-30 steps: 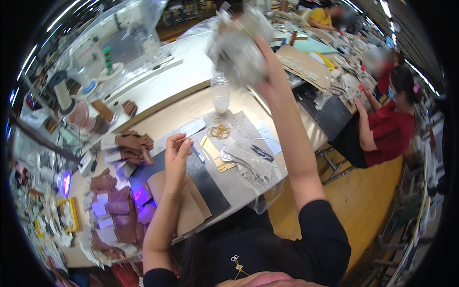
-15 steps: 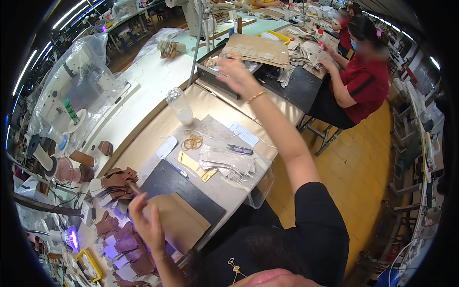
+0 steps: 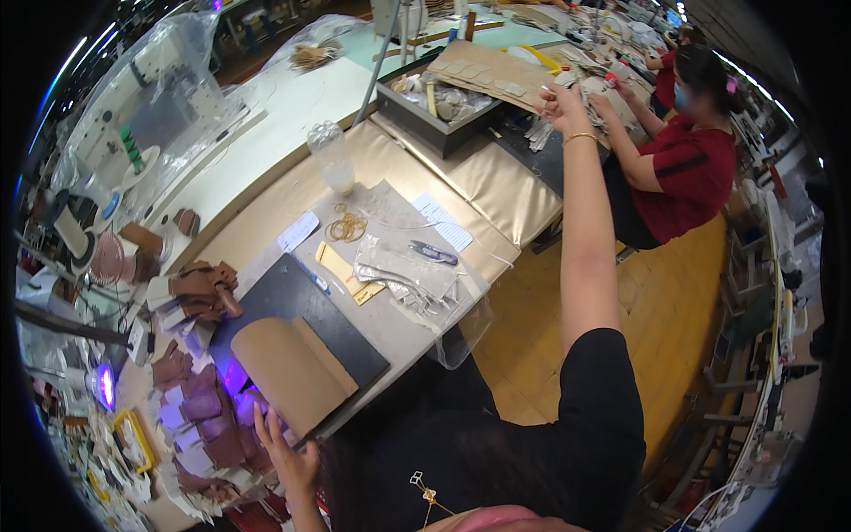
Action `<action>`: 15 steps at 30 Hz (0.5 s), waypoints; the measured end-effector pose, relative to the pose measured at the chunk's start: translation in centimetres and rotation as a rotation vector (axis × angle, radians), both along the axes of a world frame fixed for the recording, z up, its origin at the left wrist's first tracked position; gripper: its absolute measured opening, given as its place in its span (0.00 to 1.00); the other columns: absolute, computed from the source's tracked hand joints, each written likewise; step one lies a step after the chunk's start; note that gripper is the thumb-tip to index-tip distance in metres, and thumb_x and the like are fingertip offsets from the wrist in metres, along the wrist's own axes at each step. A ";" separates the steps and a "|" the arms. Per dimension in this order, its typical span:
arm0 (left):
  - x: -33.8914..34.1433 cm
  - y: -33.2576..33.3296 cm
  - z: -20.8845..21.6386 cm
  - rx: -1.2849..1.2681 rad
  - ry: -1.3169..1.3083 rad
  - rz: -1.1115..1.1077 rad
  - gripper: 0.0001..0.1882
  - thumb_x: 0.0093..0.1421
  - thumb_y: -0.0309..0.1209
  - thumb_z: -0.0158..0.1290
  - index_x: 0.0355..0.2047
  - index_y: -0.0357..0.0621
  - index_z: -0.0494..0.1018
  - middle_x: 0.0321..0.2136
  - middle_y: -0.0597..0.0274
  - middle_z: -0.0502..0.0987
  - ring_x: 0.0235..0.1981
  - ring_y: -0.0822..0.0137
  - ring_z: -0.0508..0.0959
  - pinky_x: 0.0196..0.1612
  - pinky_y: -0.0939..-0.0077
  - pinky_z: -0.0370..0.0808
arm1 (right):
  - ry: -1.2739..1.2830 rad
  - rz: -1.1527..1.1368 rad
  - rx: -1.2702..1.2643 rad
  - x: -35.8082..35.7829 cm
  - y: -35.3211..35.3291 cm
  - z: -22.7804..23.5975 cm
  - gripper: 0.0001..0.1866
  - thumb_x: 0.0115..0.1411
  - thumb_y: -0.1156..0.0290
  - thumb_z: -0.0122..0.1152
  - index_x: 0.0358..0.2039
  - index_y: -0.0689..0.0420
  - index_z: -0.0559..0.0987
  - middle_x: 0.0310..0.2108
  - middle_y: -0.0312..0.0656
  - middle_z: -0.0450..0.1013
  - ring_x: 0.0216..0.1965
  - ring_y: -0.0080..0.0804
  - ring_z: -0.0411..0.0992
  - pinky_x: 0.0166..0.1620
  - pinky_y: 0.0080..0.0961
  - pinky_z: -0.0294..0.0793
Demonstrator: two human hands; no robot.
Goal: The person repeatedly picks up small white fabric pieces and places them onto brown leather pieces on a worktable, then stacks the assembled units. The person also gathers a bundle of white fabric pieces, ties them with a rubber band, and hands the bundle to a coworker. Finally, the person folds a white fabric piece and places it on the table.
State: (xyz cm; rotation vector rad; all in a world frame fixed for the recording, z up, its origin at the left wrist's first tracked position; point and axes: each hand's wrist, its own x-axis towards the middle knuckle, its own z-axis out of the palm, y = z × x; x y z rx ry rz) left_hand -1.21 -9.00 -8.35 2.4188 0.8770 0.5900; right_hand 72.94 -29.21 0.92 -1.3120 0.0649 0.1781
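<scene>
While left hand rests open by brown leather pcs, right hand reaches out, grip unclear.

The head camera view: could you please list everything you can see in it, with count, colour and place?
plastic bottle: one, clear, far side of the tan table
rubber bands: a small heap, tan, in front of the bottle
scissors: one, blue-handled, on clear plastic bags
black mat: one, near table edge
tan leather sheet: one, on the mat
brown leather pieces: a stack, left of the mat
sewing machine: one, white, under a clear cover, far left
grey tray: one, holding small parts, far centre
co-worker: one, red shirt, seated right
left hand: at the sheet's near edge, on purple-lit leather pieces
right hand: raised, stretched toward the far cardboard pieces
</scene>
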 end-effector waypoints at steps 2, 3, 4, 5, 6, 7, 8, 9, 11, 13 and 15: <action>1.5 -0.5 -0.5 -0.250 -0.079 0.153 0.45 0.49 0.20 0.57 0.68 0.43 0.52 0.64 0.40 0.57 0.60 0.40 0.67 0.61 0.55 0.67 | -0.007 0.045 -0.003 0.9 -0.5 -0.5 0.27 0.62 0.70 0.62 0.56 0.51 0.57 0.29 0.39 0.71 0.16 0.19 0.63 0.37 0.38 0.82; 1.8 -0.7 -0.3 -0.417 -0.102 0.224 0.46 0.50 0.19 0.56 0.69 0.43 0.50 0.62 0.40 0.61 0.59 0.40 0.68 0.60 0.56 0.68 | -0.008 0.085 -0.024 0.9 -0.6 -0.8 0.20 0.62 0.68 0.63 0.49 0.54 0.63 0.28 0.39 0.70 0.16 0.19 0.63 0.37 0.37 0.82; 2.1 -0.7 -0.2 -0.259 -0.017 0.212 0.46 0.50 0.17 0.54 0.69 0.42 0.49 0.60 0.40 0.63 0.58 0.41 0.69 0.58 0.56 0.69 | -0.021 0.104 -0.036 0.7 -0.9 -1.1 0.17 0.62 0.66 0.64 0.45 0.55 0.67 0.28 0.38 0.70 0.16 0.19 0.63 0.37 0.36 0.82; 2.4 -0.7 0.0 -0.101 0.049 0.183 0.46 0.50 0.16 0.51 0.70 0.42 0.48 0.59 0.40 0.66 0.57 0.41 0.69 0.57 0.57 0.69 | -0.045 0.151 -0.087 0.3 -1.3 -1.3 0.22 0.63 0.67 0.59 0.55 0.55 0.66 0.34 0.39 0.72 0.28 0.30 0.72 0.37 0.35 0.81; 2.6 -0.8 0.4 -0.114 0.091 0.209 0.46 0.50 0.15 0.50 0.70 0.43 0.47 0.58 0.40 0.66 0.57 0.41 0.69 0.57 0.56 0.69 | -0.064 0.152 -0.048 -0.3 -1.2 -1.8 0.34 0.63 0.67 0.60 0.65 0.51 0.55 0.31 0.39 0.72 0.28 0.28 0.73 0.37 0.37 0.81; 2.8 -0.8 0.8 -0.097 0.104 0.209 0.46 0.49 0.15 0.49 0.70 0.44 0.47 0.58 0.39 0.66 0.57 0.40 0.70 0.56 0.56 0.69 | -0.061 0.236 -0.033 -1.0 -1.4 -1.9 0.43 0.63 0.68 0.61 0.70 0.46 0.43 0.30 0.39 0.73 0.26 0.27 0.73 0.36 0.37 0.80; 3.1 -0.7 1.3 -0.066 0.108 0.196 0.47 0.49 0.14 0.48 0.70 0.44 0.47 0.58 0.39 0.66 0.56 0.40 0.70 0.56 0.56 0.69 | -0.071 0.293 -0.025 -2.0 -1.3 -2.3 0.42 0.64 0.68 0.60 0.70 0.44 0.44 0.31 0.41 0.75 0.23 0.24 0.70 0.38 0.36 0.79; 3.3 -0.7 1.8 -0.097 0.120 0.211 0.47 0.49 0.14 0.47 0.70 0.45 0.47 0.58 0.39 0.66 0.56 0.40 0.70 0.56 0.55 0.69 | -0.073 0.349 -0.014 -3.1 -1.3 -2.6 0.41 0.65 0.69 0.59 0.70 0.45 0.45 0.33 0.42 0.77 0.20 0.21 0.67 0.39 0.34 0.78; 3.7 -0.5 2.9 -0.106 0.111 0.203 0.48 0.48 0.13 0.46 0.71 0.47 0.46 0.57 0.39 0.67 0.55 0.39 0.70 0.56 0.54 0.69 | -0.078 0.366 -0.027 -5.5 -0.9 -3.3 0.33 0.66 0.69 0.57 0.68 0.49 0.54 0.35 0.43 0.78 0.18 0.17 0.63 0.39 0.31 0.78; 4.4 0.0 3.7 -0.094 0.117 0.208 0.46 0.50 0.13 0.45 0.71 0.49 0.47 0.56 0.39 0.67 0.55 0.40 0.70 0.56 0.54 0.68 | -0.076 0.427 -0.071 -7.7 -0.6 -3.6 0.31 0.66 0.68 0.57 0.66 0.50 0.56 0.37 0.45 0.78 0.18 0.16 0.64 0.37 0.27 0.79; 5.4 1.0 4.2 -0.077 0.064 0.167 0.45 0.52 0.13 0.46 0.71 0.49 0.47 0.57 0.40 0.67 0.55 0.40 0.70 0.56 0.54 0.68 | -0.055 0.443 -0.091 -9.7 -0.4 -4.1 0.30 0.67 0.68 0.57 0.66 0.52 0.57 0.39 0.45 0.78 0.18 0.16 0.64 0.37 0.24 0.79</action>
